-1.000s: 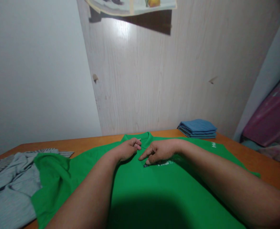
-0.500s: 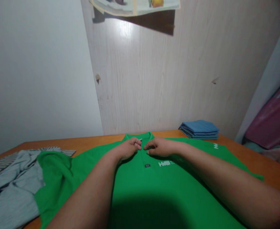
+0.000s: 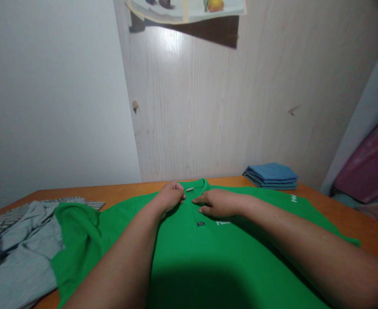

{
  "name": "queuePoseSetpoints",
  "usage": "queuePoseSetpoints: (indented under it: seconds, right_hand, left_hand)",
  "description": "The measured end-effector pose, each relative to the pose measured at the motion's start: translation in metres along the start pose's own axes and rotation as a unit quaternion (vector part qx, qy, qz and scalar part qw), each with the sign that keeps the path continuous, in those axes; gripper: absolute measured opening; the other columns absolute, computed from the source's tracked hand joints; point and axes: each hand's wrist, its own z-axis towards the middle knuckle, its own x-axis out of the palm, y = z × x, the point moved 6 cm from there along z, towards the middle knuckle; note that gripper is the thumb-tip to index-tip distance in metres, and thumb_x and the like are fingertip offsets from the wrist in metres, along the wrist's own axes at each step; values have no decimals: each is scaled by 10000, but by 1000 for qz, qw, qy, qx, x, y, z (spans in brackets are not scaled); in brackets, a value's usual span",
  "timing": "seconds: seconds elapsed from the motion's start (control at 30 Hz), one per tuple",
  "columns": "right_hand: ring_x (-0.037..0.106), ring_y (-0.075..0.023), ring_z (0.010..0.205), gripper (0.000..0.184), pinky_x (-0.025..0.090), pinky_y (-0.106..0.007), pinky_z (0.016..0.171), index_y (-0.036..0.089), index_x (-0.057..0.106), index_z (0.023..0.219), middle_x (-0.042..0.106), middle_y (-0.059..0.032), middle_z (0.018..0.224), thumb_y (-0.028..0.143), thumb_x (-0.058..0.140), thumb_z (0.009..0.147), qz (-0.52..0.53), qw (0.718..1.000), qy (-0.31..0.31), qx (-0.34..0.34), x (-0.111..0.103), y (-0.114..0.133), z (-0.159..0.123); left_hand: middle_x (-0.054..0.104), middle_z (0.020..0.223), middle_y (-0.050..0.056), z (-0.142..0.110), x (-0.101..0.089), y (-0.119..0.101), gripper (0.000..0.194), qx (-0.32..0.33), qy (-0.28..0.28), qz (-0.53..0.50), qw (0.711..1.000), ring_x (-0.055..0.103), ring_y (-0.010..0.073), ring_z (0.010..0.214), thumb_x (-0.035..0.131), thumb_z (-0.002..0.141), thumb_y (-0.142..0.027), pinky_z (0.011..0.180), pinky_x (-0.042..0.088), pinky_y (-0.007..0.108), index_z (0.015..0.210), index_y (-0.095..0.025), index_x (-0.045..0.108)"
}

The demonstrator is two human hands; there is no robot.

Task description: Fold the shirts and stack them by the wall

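Green shirt (image 3: pixel 205 253) lies spread face up below and around its collar (image 3: pixel 204 184), my landmark, in the head view. Its long axis runs from the collar, pointing away from me, towards the hem, which the bottom edge cuts off. My left hand (image 3: pixel 172 196) hides the collar's left part; its fingers are curled in, and I can't tell whether they pinch cloth. My right hand (image 3: pixel 221 203), just right of and nearer me than the collar, rests with thumb and forefinger apart, partly covering the white lettering (image 3: pixel 223 222). My forearms cover more fabric.
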Motion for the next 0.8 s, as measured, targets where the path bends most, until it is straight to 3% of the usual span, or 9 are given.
queuePoseSetpoints:
  seconds: [0.37, 0.57, 0.8]
  right_hand:
    - [608, -312, 1196, 529, 456, -409, 988, 228, 525, 1444, 621, -138, 1360, 383, 515, 939, 26, 999, 18, 3, 1, -3, 0]
    - [593, -301, 1225, 535, 447, -405, 1010, 233, 508, 1456, 604, -123, 1386, 382, 513, 942, 26, 999, 28, 7, 1, -3, -1]
    - [570, -313, 1258, 537, 434, -427, 1039, 234, 504, 1458, 580, -114, 1414, 364, 519, 938, 38, 999, 30, 7, 2, -3, -1]
  left_hand:
    - [560, 650, -29, -5, 4, -14, 151, 81, 36, 205, 975, 521, 150, 649, 635, 610, -101, 602, 367, 251, 710, -199, 582]
    - [560, 647, 6, -7, 4, -18, 78, 100, 37, 288, 952, 539, 184, 653, 618, 678, -145, 638, 383, 291, 646, -204, 578]
    - [616, 824, 68, -11, 6, -22, 81, 115, 1, 334, 936, 587, 222, 804, 583, 778, -175, 753, 427, 315, 705, -201, 606]
